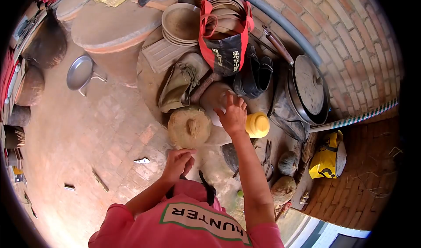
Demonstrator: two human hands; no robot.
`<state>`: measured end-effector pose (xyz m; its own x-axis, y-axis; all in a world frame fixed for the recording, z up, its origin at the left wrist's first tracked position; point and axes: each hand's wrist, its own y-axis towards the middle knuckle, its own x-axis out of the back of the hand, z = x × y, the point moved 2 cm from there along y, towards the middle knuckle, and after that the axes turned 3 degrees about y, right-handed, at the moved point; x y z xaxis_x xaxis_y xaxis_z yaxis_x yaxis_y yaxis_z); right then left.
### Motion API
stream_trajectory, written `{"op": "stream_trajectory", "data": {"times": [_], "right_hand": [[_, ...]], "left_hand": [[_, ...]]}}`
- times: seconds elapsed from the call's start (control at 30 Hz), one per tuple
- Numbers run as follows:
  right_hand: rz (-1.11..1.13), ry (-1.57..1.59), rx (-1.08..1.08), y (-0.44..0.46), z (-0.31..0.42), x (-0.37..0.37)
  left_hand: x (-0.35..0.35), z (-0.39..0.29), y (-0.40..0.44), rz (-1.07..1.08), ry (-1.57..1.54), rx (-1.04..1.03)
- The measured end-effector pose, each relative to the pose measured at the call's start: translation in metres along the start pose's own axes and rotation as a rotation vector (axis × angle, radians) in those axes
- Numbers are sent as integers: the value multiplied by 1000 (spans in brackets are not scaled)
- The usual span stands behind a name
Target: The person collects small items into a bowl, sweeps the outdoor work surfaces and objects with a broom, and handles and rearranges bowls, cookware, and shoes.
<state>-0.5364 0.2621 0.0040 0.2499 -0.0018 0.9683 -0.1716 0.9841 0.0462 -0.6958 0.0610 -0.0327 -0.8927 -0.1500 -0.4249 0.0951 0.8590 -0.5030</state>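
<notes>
My right hand [234, 114] reaches forward over a rounded grey-brown object [215, 94], its fingers spread and nothing in them. Just right of it is a yellow plastic container [257, 125]. A round wooden lid with a handle [186, 127] lies left of that hand. Nearer my body, below the lid, my left hand [178, 162] is held with its fingers curled and pressed together; whatever they may hold is too small to make out. Behind the lid are an olive cloth bag [180, 85] and a black and red bag [225, 50] filled with round brown things.
Stacked bowls [180, 22] stand behind the cloth bag. Black boots [253, 79] and a lidded pan [309, 85] are at the right, with gourds [288, 163] nearer me. A metal pan [80, 73] lies on the left floor. Brick walls [351, 41] bound the right.
</notes>
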Motion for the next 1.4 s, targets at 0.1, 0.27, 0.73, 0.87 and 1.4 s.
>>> {"op": "stream_trajectory", "data": {"times": [0.1, 0.27, 0.73, 0.87, 1.4], "right_hand": [[10, -44, -31, 12, 2, -4], [2, -109, -46, 25, 7, -3], [65, 264, 2, 49, -34, 26], [212, 721, -142, 60, -61, 41], [-255, 2398, -104, -85, -78, 41]], "left_hand": [[5, 7, -1, -24, -34, 120], [13, -4, 2, 42, 44, 126], [19, -4, 2, 98, 41, 157], [20, -2, 4, 100, 66, 168], [7, -13, -16, 291, 334, 206]]}}
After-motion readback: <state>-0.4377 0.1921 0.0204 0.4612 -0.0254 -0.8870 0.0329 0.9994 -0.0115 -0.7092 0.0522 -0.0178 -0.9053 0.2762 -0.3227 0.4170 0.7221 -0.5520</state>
